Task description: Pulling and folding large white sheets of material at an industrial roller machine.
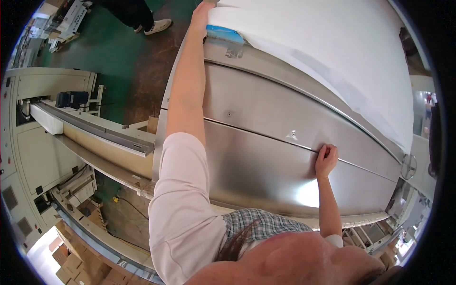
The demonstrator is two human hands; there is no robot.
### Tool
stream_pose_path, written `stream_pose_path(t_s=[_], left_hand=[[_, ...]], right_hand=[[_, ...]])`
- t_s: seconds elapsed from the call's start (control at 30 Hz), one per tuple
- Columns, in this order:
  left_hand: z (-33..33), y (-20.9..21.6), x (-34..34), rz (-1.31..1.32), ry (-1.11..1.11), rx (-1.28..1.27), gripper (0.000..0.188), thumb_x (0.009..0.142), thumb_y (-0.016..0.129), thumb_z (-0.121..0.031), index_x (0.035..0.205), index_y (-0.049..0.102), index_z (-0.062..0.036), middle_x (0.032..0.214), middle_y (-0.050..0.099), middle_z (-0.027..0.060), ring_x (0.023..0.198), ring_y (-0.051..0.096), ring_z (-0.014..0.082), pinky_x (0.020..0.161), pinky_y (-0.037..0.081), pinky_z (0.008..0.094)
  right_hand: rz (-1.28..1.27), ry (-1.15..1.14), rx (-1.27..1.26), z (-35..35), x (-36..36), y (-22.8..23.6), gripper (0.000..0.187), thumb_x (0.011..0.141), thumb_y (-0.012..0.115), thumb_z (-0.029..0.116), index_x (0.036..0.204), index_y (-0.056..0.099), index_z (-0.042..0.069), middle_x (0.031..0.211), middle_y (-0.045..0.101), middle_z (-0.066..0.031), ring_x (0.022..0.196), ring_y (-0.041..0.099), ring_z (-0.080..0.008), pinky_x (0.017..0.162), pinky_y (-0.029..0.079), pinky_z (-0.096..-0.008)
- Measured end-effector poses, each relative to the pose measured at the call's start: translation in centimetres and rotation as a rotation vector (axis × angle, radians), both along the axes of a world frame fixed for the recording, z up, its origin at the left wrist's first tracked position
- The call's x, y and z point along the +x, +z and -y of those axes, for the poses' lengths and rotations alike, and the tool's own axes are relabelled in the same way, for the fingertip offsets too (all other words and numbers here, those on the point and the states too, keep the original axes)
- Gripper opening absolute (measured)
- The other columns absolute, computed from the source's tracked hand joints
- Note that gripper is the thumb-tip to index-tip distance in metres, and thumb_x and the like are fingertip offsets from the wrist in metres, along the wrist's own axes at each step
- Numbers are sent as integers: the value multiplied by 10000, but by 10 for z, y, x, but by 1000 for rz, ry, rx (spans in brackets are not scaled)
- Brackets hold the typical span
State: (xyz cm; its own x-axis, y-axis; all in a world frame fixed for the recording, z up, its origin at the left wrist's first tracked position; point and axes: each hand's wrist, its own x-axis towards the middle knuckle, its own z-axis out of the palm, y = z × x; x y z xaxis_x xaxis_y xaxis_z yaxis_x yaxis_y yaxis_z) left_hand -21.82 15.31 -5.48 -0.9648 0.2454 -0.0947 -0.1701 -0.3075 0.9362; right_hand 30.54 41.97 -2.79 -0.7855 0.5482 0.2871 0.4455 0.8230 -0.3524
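At the top edge of the view my left hand reaches far forward to the near-left corner of a large white sheet. Its fingers are mostly cut off by the picture's edge, so their grip does not show. A strip of blue peeks out under the sheet beside my left wrist. My right hand rests loosely curled against the brushed metal panel, close to its long seam. Nothing shows between those fingers.
To the left, a pale machine cabinet joins a long rail running toward the metal panel. A small handwheel sits at the panel's right end. Another person's shoe stands on the green floor. Cardboard boxes lie lower left.
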Motion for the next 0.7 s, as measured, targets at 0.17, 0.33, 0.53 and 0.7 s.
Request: stream_pose_path(t_s=[0.17,0.33,0.53,0.7], left_hand=[[7,7,19,-116,-78,-55,215,803,574,-261,904,643,-84,832,627,88,760,574,163,697,451,294],[-7,53,11,-651,-229,-1059,441,829,512,-475,993,626,-82,947,631,103,874,592,217,740,449,315],[-121,79,63,-839,-710,-1396,871,588,488,-788,1082,600,-80,1104,592,132,1030,548,313,879,419,412],[-168,113,139,-1073,-817,-1494,1067,471,691,-670,1322,348,-125,1284,443,145,1188,410,324,979,284,535]], right_hand=[[-14,9,28,-3,2,1,119,833,539,122,756,499,41,668,471,-86,603,460,-242,571,373,-355],[-6,-14,32,-9,-2,5,75,801,557,102,773,505,57,689,491,-73,629,476,-250,617,378,-359],[-1,-6,-3,8,-5,2,71,793,564,111,776,510,68,696,503,-63,647,487,-254,631,385,-365],[25,-81,-223,-15,-1,9,97,822,541,139,838,545,43,745,557,-98,684,538,-275,643,431,-365]])
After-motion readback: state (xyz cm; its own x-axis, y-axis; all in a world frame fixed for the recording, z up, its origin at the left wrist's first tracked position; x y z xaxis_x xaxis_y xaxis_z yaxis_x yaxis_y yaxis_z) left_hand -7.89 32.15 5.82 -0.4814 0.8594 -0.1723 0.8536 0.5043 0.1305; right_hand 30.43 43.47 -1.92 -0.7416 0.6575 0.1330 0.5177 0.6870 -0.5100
